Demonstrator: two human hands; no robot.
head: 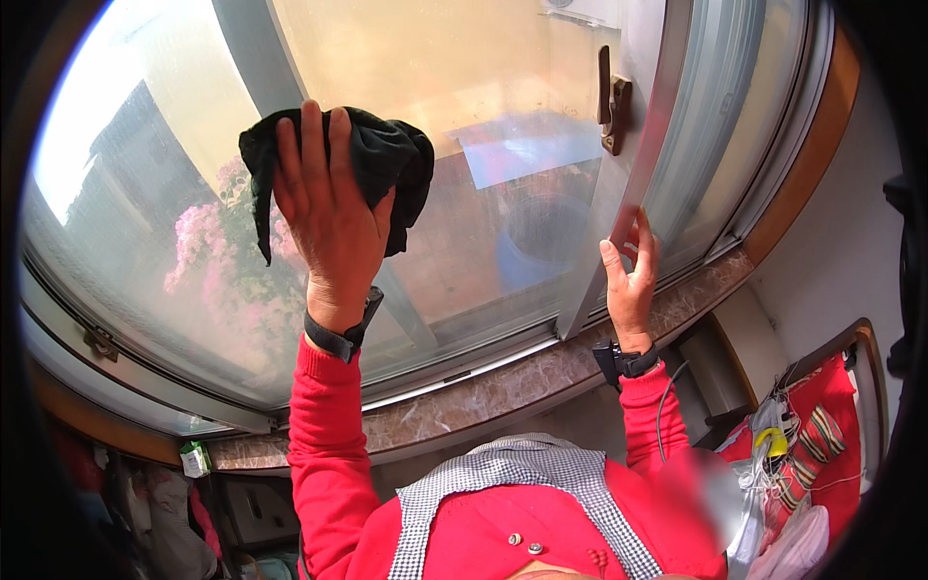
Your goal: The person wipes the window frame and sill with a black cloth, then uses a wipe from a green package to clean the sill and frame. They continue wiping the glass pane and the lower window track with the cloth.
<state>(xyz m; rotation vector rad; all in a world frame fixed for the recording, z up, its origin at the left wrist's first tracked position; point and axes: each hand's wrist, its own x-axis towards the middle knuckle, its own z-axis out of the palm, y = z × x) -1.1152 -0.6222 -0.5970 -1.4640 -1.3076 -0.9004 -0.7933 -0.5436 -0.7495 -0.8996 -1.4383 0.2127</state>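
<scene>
My left hand (330, 210) presses a bunched black cloth (395, 159) flat against the glass of a sliding window (449, 239), fingers pointing up and the cloth spreading out on both sides. My right hand (634, 272) is at the edge of the window sash's metal frame (652, 145), thumb on the near side and fingers behind it. Above that hand a brown window latch (612, 109) is fixed to the frame. Through the hazy glass show pink flowers, a blue barrel and a light-blue sheet.
A brown marbled stone sill (478, 395) runs below the window. At the lower right a red cloth (834, 435) bears cords, a yellow-and-black object (772, 442) and striped fabric. A small green-and-white packet (195, 460) is at the sill's left end, with hanging fabrics below.
</scene>
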